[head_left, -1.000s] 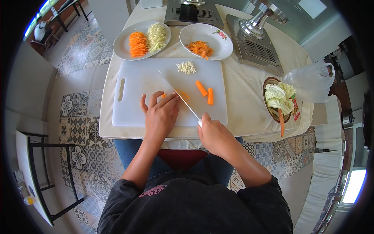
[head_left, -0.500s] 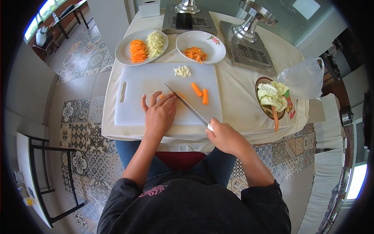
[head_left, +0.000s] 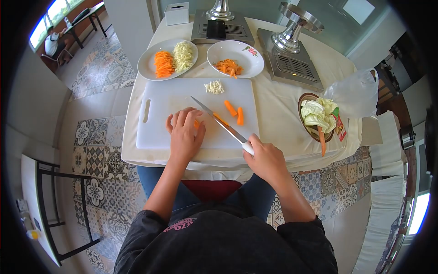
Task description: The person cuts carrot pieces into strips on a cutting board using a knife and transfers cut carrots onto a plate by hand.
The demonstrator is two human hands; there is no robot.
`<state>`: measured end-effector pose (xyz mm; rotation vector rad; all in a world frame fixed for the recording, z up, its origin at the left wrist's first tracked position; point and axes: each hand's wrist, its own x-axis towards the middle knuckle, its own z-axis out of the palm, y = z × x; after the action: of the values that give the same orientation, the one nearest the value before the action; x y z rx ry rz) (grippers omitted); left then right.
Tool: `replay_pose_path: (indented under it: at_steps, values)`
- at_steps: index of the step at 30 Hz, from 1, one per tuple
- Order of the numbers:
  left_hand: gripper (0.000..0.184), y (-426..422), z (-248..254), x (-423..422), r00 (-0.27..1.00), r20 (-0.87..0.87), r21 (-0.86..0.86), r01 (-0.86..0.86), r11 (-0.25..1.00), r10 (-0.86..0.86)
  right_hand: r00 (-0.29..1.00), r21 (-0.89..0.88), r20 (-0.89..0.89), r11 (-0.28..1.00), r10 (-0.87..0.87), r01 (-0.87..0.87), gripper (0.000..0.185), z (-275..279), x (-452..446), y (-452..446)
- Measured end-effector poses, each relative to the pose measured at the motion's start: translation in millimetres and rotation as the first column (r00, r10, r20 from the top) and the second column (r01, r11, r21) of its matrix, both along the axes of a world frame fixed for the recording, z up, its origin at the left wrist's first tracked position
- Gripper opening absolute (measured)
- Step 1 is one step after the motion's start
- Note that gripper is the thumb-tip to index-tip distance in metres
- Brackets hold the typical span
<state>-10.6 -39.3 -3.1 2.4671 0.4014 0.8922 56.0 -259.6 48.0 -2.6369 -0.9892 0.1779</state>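
Note:
My right hand (head_left: 264, 157) is closed around the white handle of a knife (head_left: 223, 122), its blade pointing up and left over the white cutting board (head_left: 157, 132). My left hand (head_left: 186, 130) rests on the board left of the blade, fingers spread, partly over a bit of carrot (head_left: 196, 123). A carrot slice (head_left: 221, 119) lies along the blade. To the right are two carrot sticks (head_left: 231, 108). Near the board's top edge sits a small pile of chopped white pieces (head_left: 214, 87).
Behind the board stand a plate (head_left: 146, 67) of shredded carrot and pale shreds, and a flowered plate (head_left: 248, 68) with carrot peelings. Two metal stands (head_left: 292, 64) are further back. At right, a bowl (head_left: 303, 101) holds cabbage beside a plastic bag (head_left: 356, 93). A person (head_left: 54, 43) sits far left.
My left fingers have come away from the blade and spread out. My right hand with the knife has moved a little to the right.

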Motion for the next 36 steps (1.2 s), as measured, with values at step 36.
replay_pose_path:
  at_steps: [36]
  values:
    - [0.025,4,11,13,0.97,-0.177,0.039,0.178,0.983,-0.169,1.0,0.038,-0.006,0.999,0.019,-0.019,0.023,-7,-2,18]
